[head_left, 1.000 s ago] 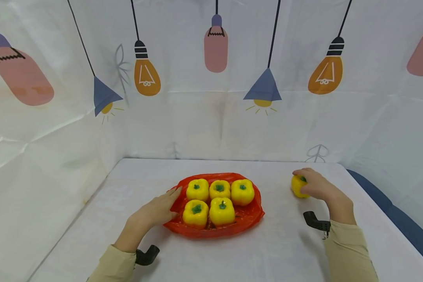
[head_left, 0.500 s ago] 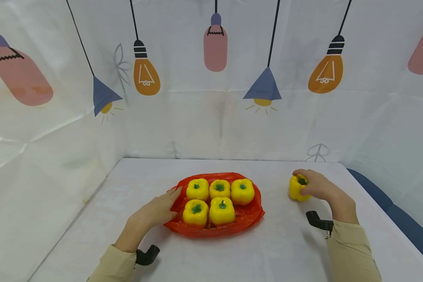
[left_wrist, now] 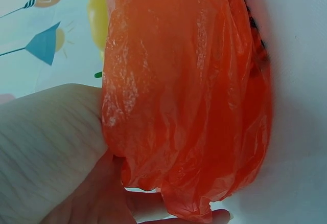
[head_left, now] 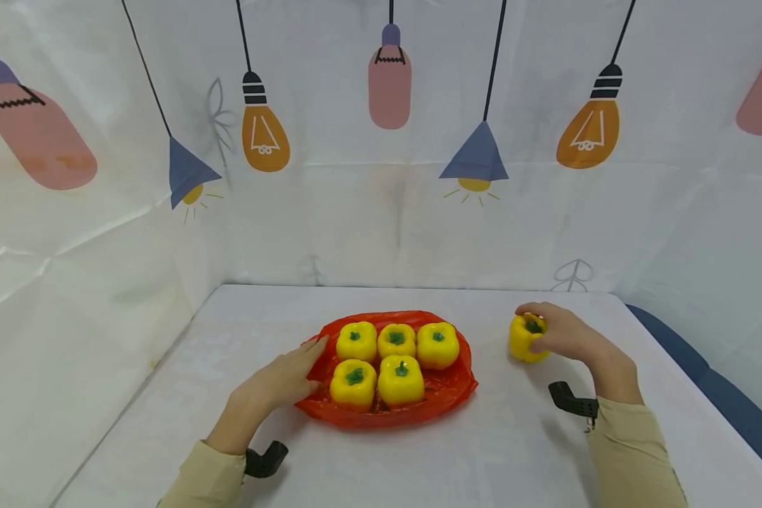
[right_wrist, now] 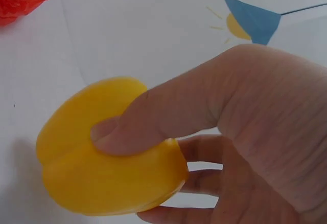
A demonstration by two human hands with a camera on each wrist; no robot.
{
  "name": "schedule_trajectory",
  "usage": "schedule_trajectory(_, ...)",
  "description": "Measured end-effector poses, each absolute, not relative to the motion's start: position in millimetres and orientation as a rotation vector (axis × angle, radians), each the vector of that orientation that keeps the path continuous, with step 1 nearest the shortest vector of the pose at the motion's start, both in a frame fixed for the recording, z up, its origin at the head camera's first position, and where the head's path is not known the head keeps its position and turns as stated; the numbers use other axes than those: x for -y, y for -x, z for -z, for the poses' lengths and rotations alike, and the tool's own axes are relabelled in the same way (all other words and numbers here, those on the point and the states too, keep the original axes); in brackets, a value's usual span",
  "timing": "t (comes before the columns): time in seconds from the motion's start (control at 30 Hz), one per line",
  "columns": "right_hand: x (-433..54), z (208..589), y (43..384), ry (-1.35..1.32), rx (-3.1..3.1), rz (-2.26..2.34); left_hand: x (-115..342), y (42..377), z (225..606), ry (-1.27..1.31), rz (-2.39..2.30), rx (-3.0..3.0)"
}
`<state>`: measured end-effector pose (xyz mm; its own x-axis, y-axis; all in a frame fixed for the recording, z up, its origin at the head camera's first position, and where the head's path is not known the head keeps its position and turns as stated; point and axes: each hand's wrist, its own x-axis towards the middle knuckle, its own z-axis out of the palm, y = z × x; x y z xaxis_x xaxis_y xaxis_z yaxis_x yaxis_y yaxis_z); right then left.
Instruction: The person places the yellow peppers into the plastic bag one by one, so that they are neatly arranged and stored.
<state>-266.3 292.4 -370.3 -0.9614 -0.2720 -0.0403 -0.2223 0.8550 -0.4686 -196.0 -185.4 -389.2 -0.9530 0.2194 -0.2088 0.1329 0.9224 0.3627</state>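
Several yellow bell peppers point(head_left: 401, 382) with green stems sit in a low, wide-spread red plastic bag point(head_left: 447, 395) at the table's middle. At the bag's left side, my left hand point(head_left: 279, 377) holds the edge. In the left wrist view, its thumb end is hidden behind the red plastic point(left_wrist: 173, 91), while the fingers lie along the outer side. To the right, my right hand point(head_left: 565, 331) grips a single yellow bell pepper point(head_left: 522, 342) from above. The right wrist view has the thumb pressed on that pepper point(right_wrist: 87, 183), with the other fingers partly hidden behind it.
A white-covered table point(head_left: 482, 458) carries everything. Behind it hangs a white sheet point(head_left: 355, 233) printed with lamps and bulbs. Something dark blue point(head_left: 705, 367) stands beyond the table's right edge. Black wrist cameras point(head_left: 263, 460) sit on both wrists.
My right hand and the pepper in it have shifted slightly left, toward the red bag. My left hand and the peppers in the bag have stayed in place.
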Motion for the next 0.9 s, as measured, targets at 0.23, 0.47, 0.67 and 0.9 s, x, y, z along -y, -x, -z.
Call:
schedule_trajectory(0.23,-284.2,364.2,262.6,0.434,-2.953,0.767,187.2,199.2,390.5,-0.273,-0.521,-2.842)
schedule_trajectory(0.47,-267.6,352.4,255.3,0.503,-2.973,0.802,187.0,197.9,387.7,-0.271,-0.516,-2.845)
schedule_trajectory(0.67,-248.0,338.8,244.0,0.566,-2.952,0.832,187.9,198.6,388.4,-0.286,-0.499,-2.849)
schedule_trajectory(0.9,-227.9,324.4,227.5,0.682,-2.911,0.853,188.5,199.0,389.9,-0.303,-0.499,-2.851)
